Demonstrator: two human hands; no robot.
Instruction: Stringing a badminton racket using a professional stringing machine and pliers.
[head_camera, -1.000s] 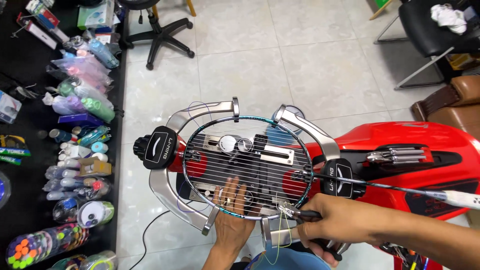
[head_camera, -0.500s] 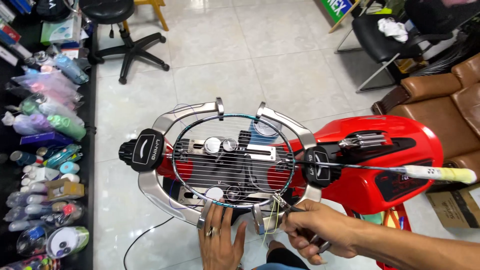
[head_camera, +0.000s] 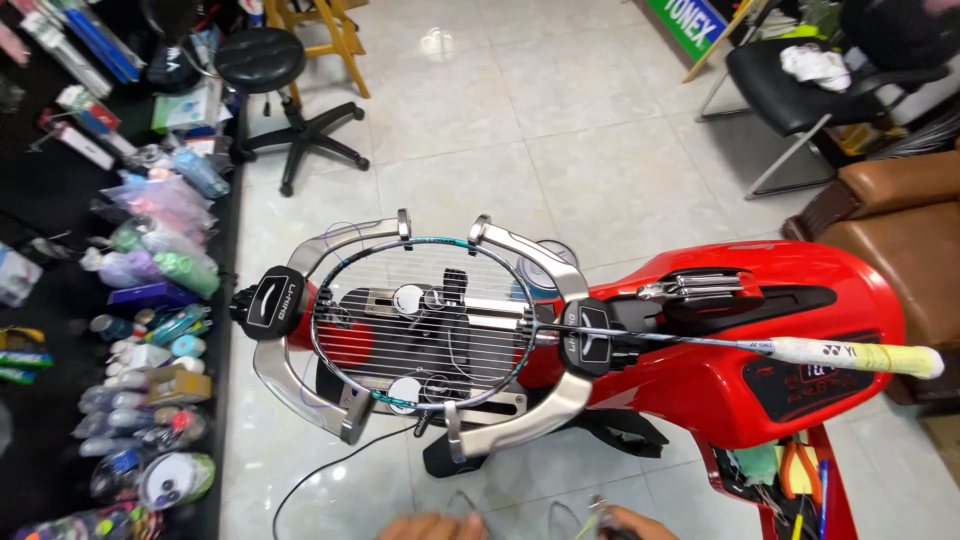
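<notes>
a badminton racket (head_camera: 420, 325) is seen clamped flat in the silver frame of a red stringing machine (head_camera: 760, 340), its yellow-gripped handle pointing right. the left hand (head_camera: 430, 527) and right hand (head_camera: 625, 524) are cut off by the bottom edge, below the racket and apart from it. thin string (head_camera: 470, 505) is looped between them; whether the fingers are pinching it cannot be told. a black stool (head_camera: 265, 65) is seen on the tiled floor beyond.

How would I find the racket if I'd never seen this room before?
Look for the big glossy red stringing machine on the pale tiled floor. Curved silver clamp arms at its left end hold the thin dark-framed badminton racket flat. It alone has a grid of strings and a long yellow-wrapped handle pointing right.
</notes>
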